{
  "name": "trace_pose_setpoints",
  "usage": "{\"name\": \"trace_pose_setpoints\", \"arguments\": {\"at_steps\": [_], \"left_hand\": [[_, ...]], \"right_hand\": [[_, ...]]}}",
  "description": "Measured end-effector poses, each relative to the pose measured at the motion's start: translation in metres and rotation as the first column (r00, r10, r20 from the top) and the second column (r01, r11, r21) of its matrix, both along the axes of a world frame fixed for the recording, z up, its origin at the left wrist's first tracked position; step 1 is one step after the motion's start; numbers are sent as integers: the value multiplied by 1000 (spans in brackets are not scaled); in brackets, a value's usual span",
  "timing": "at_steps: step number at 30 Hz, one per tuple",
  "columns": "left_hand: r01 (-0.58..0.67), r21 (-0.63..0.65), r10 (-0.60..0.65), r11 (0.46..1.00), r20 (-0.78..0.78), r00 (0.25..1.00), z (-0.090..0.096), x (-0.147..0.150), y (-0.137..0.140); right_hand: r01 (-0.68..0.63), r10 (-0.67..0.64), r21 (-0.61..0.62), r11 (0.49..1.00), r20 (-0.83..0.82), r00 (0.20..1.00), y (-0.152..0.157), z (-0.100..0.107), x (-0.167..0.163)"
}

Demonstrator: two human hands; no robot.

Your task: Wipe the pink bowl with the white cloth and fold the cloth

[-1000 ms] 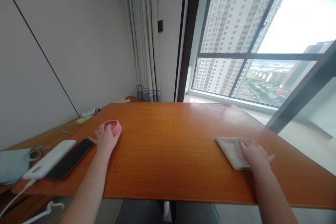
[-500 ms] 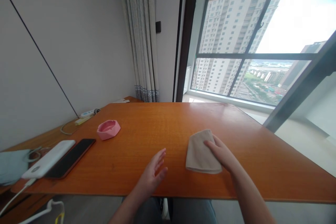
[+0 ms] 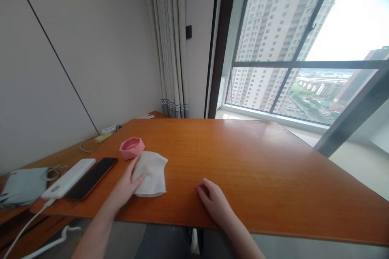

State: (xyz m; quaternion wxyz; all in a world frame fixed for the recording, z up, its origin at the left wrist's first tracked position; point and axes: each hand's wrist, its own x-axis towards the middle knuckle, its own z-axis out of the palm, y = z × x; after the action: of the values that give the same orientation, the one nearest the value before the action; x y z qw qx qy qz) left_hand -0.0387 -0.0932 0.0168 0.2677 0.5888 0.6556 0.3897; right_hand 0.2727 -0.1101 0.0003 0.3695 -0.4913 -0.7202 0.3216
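Head camera: 1 brown table [image 3: 258,162] fills the lower half of the frame, and 2 bare forearms reach over its near edge from the bottom.
Cloth: 1 pale cloth [image 3: 153,174] lies left of centre in the lower half of the frame, its upper left corner just beside the bowl; whether they touch, I cannot tell.
Left hand: the left hand [image 3: 125,187] is clamped on the cloth at its left side, thumb across the top face, other fingers partly hidden along the edge.
Right hand: the right hand [image 3: 214,198] is at lower centre, well apart from the cloth, its fingers curled in and together with the thumb, gripping nothing visible.
Bowl: 1 pink angular bowl [image 3: 129,155] stands upright on the table, left of centre.
Phone: 1 dark phone [image 3: 92,178] lies flat at lower left, between the left hand and the power bank.
Power bank: 1 white power bank [image 3: 69,178] lies alongside the phone, a white cable [image 3: 28,222] at its near end.
Window: 1 large window [image 3: 291,64] spans the upper right.
Curtain: 1 grey curtain [image 3: 173,40] hangs at upper centre-left.
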Motion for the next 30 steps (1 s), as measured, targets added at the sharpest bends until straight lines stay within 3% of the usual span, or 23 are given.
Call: {"name": "trace_pose_setpoints", "arguments": {"at_steps": [3, 6, 10, 14, 16, 17, 19, 21, 23, 24, 27, 30], "left_hand": [[-119, -33, 102, 992, -317, 943, -6, -57, 8], [-327, -58, 211, 943, -655, 725, -19, -86, 9], [-401, -17, 209, 916, -832, 513, -26, -84, 3], [-422, 191, 369, 886, -842, 394, -13, -59, 6], [-316, 275, 399, 908, -798, 452, -2, -38, 12], [-217, 277, 352, 936, -771, 531, 4, -25, 16], [32, 222, 131, 975, -680, 721, 14, 10, 26], [262, 139, -138, 955, -572, 808, 22, 51, 35], [480, 92, -374, 873, -505, 777, 28, 94, 46], [545, 102, -433, 832, -492, 755, 29, 115, 53], [612, 125, -476, 780, -516, 712, 30, 164, 77], [586, 97, -444, 804, -557, 702, 19, 190, 100]], "right_hand": [[12, -16, 52, 999, 83, 996, -2, 0, 0], [13, -21, 68, 998, 112, 993, -2, 0, -1], [7, -18, 83, 997, 134, 991, -2, -4, -3], [8, -21, 85, 996, 154, 988, -3, -5, -4], [-23, 17, 36, 999, 137, 990, -1, 1, -2], [-51, 51, -3, 999, 117, 992, 3, 6, 0], [-111, 115, -66, 992, 62, 991, 15, 20, 3], [-118, 120, -39, 992, 30, 992, 34, 35, 6], [-86, 81, 64, 994, 70, 994, 57, 44, 6], [-70, 58, 113, 991, 106, 993, 70, 46, 5], [-70, 54, 133, 989, 122, 991, 103, 39, 1], [-1, -1, 139, 990, 19, 1000, 124, 19, 0]]}}
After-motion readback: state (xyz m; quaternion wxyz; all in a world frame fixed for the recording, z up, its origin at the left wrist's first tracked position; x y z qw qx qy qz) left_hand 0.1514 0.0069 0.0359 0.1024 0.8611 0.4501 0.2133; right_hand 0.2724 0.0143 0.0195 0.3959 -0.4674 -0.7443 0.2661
